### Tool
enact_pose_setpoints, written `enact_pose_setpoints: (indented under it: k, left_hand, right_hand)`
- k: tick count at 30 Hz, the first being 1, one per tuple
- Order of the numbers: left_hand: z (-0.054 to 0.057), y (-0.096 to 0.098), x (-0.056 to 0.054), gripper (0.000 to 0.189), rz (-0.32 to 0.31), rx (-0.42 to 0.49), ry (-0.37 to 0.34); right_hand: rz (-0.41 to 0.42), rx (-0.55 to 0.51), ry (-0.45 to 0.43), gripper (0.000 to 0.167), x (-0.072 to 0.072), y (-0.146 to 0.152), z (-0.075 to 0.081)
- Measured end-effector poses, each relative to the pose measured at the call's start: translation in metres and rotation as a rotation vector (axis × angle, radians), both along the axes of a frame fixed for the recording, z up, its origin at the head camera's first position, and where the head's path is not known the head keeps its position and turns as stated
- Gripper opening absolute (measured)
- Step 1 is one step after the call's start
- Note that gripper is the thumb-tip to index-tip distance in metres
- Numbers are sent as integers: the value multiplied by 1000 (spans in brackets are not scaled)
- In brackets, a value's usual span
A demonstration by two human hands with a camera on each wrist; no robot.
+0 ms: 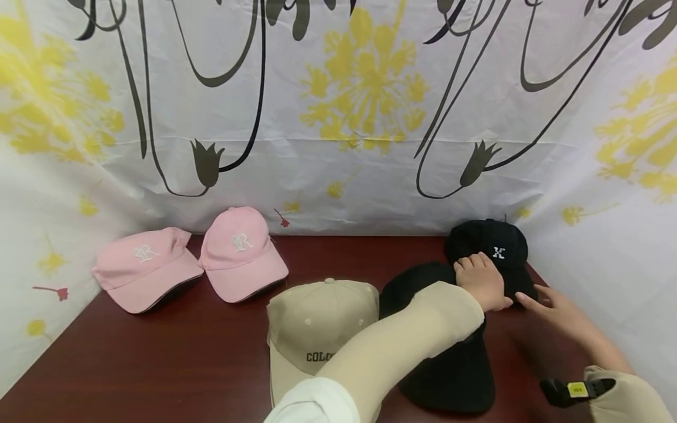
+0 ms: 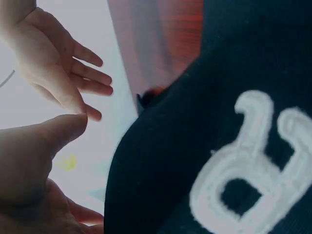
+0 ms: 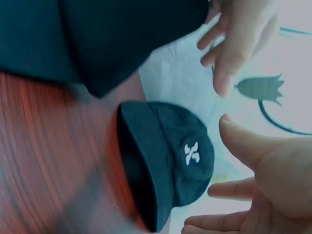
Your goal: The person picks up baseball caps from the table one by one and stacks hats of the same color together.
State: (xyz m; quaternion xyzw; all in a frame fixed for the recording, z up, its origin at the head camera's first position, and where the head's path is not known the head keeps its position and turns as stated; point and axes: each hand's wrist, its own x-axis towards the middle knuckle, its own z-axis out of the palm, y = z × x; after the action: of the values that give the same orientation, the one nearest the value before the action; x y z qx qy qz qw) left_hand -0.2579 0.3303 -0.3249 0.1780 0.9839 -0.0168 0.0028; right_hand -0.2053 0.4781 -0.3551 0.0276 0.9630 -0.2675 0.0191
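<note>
At the table's back right sits a black cap with a white X-like emblem [image 1: 499, 252]. In the head view my left hand [image 1: 480, 281] overlaps its front, with the left arm reaching across. My right hand [image 1: 566, 317] is beside its brim, palm turned inward, thumb pointing toward the left thumb. The right wrist view shows both the left hand [image 3: 243, 39] and right hand [image 3: 273, 170] apart from this cap [image 3: 187, 161], with nothing between their fingers. A nearer black cap [image 1: 449, 376] lies partly under the left forearm; its white embroidered letters [image 2: 248, 161] fill the left wrist view.
A beige cap [image 1: 317, 311] with dark lettering stands left of the nearer black cap, partly behind the left sleeve. Two pink caps [image 1: 143, 264] sit at the back left of the dark red table [image 1: 158, 364]. A patterned white curtain [image 1: 338, 117] encloses the back and sides.
</note>
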Motion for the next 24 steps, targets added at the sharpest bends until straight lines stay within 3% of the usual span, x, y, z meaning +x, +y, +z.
enact_pose_setpoints:
  k: [9,15,18,24]
  left_hand:
    - [-11,5,-18,94,94,55,-67]
    - [-13,8,-26,94,162,114,-107]
    - [-13,7,-29,93,183,138,-157]
    - [-17,4,-32,90,186,172,-279]
  right_hand:
    - [-27,11,-50,81,-15,11,-5]
    - [-56,17,-49,86,-27,8,-8]
    - [-85,-19,-55,88,-30,7,-10]
    - [-128,-68,29,79,-30,12,-21]
